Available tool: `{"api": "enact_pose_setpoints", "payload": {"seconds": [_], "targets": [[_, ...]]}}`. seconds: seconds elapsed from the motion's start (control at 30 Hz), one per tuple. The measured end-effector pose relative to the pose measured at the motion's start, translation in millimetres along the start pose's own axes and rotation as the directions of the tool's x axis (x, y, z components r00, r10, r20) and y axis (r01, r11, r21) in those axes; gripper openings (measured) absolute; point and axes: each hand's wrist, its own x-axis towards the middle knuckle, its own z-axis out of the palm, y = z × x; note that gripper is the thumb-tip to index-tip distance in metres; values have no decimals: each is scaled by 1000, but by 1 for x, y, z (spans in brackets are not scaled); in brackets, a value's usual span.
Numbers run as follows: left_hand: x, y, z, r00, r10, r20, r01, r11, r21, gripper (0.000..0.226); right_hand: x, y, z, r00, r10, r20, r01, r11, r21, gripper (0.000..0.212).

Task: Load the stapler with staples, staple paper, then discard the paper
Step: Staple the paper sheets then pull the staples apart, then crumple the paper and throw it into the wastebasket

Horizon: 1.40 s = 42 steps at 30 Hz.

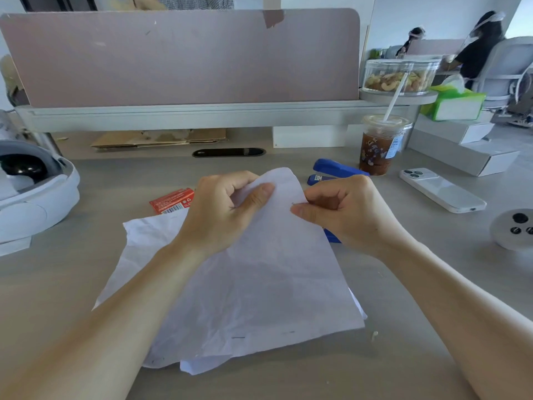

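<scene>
On the grey desk [86, 284], my left hand [222, 212] and right hand [346, 209] both pinched the creased white paper [259, 284]; staples were in, discarding remained, I judged.

Your right hand [343, 210] covers the middle of the blue stapler [334, 170], so only its head at 12 o'clock of the knuckles and a blue sliver at 6 o'clock show. Your left hand [227, 212] hides part of the red staple box [172, 201]; its print is too small to read. The top paper [259, 284] conceals most of the sheets beneath. At 9 o'clock the white headset [34, 197] is cut by the frame edge. The cup [380, 145] label is unreadable.
</scene>
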Motion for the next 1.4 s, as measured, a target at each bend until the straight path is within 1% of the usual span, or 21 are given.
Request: {"api": "enact_pose_setpoints", "payload": {"seconds": [0.07, 0.17, 0.23, 0.3, 0.4, 0.47, 0.53, 0.63, 0.7, 0.77, 0.8, 0.87, 0.97, 1.07, 1.13, 1.17, 1.2, 1.27, 1.3, 1.33, 1.4], "targets": [[1, -3, 1, 999, -45, 16, 44, 999, 7, 17, 1, 2, -1, 999, 33, 22, -32, 999, -13, 23], [3, -8, -1, 995, -89, 34, 89, 996, 9, 14, 3, 2, -3, 994, 100, 43, -100, 995, 7, 22], [4, -12, -3, 991, -121, 58, 121, 993, 8, 17, 3, 2, -6, 989, 149, 18, -149, 987, 58, 18], [5, -15, -6, 979, -170, 108, 170, 985, 5, 14, 3, 0, -10, 980, 198, -14, -195, 974, 119, 21], [5, -15, -10, 948, -242, 209, 240, 970, 34, 20, 4, 0, -14, 953, 296, -60, -278, 938, 207, 10], [5, -11, -14, 912, -288, 294, 290, 956, 36, 23, 4, -2, -15, 935, 351, -45, -327, 905, 271, 7], [6, -10, -18, 890, -317, 327, 314, 947, 63, 24, 4, -2, -15, 914, 406, -18, -375, 860, 347, 11], [9, -9, -20, 902, -379, 208, 372, 925, 72, 39, 8, 0, -23, 832, 553, 46, -511, 731, 453, 39], [11, -8, -20, 892, -436, 121, 438, 899, 10, 41, 11, 2, -31, 767, 614, 187, -591, 563, 578, 60], [13, -10, -18, 875, -482, 35, 483, 875, -27, 44, 11, 2, -35, 760, 588, 278, -565, 386, 729, 74], [14, -11, -18, 865, -501, -14, 500, 865, -45, 45, 12, 5, -36, 782, 560, 273, -528, 364, 767, 74], [14, -15, -17, 830, -547, -108, 535, 836, -121, 42, 13, 9, -37, 819, 509, 265, -492, 385, 781, 72], [15, -19, -16, 769, -606, -201, 546, 788, -284, 35, 12, 9, -35, 826, 452, 336, -539, 464, 703, 69], [14, -17, -9, 758, -615, -219, 527, 775, -349, 38, 9, 10, -28, 841, 396, 368, -541, 615, 574, 35], [14, -13, -6, 770, -598, -221, 503, 783, -366, 37, 7, 9, -23, 839, 397, 372, -542, 668, 510, 26], [14, -11, -7, 778, -597, -193, 496, 774, -395, 33, 6, 8, -22, 844, 401, 355, -534, 683, 498, 25], [14, -11, -9, 790, -602, -118, 503, 745, -439, 25, 6, 8, -21, 857, 410, 313, -515, 701, 493, 22], [11, -10, -14, 774, -612, 162, 606, 643, -468, 15, 7, 7, -23, 882, 424, 206, -469, 744, 476, 15], [9, -10, -17, 749, -590, 302, 660, 622, -421, 19, 7, 5, -26, 888, 430, 165, -455, 766, 455, 13], [7, -13, -18, 731, -564, 385, 682, 629, -373, 23, 7, 6, -28, 897, 423, 132, -436, 791, 430, 14], [4, -15, -17, 722, -547, 423, 690, 617, -379, 23, 9, 8, -32, 900, 428, 82, -427, 828, 364, 16]]}}
